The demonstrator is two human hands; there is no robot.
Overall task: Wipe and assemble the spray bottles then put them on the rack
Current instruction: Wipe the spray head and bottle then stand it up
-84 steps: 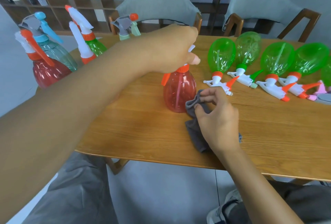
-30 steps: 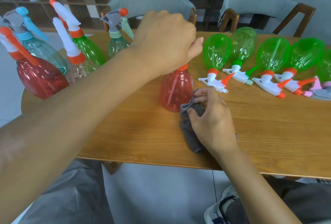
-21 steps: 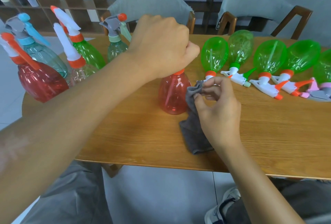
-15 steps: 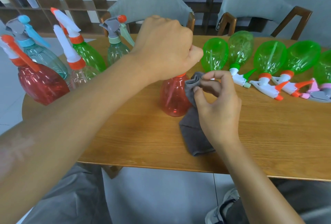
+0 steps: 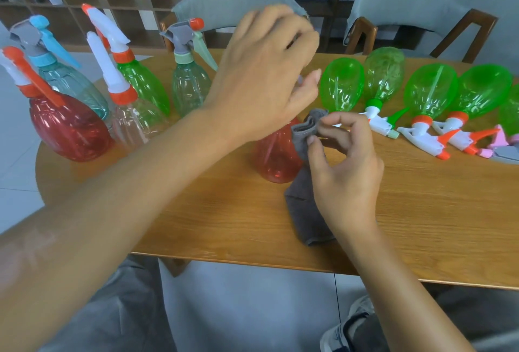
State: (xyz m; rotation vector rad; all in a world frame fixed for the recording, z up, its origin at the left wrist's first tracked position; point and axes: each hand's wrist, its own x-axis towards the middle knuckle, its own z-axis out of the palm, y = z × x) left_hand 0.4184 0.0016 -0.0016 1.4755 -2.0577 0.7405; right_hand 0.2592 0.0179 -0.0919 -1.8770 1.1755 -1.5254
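Head view: the left hand point(image 5: 261, 76) has lifted off the red bottle point(image 5: 276, 155), fingers loosely spread, holding nothing visible. The right hand point(image 5: 341, 171) has raised the grey cloth point(image 5: 304, 200), pinching its top. The bottle stands mid-worktop point(image 5: 224, 211), so wiping seems next.

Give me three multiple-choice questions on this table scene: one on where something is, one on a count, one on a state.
1. Where is the grey cloth?
A. on a chair
B. pinched in the right hand beside the small red plastic bottle
C. on the shelf

2. How many spray bottles stand upright at the left end of the wooden table?
A. two
B. five
C. nine

3. How do the green plastic bottles on the right lie?
A. on their sides
B. upright
C. stacked

Answers: 1 B, fingers pinch its top edge; 2 B, five heads rise there; 3 A, nozzles rest on the tabletop.
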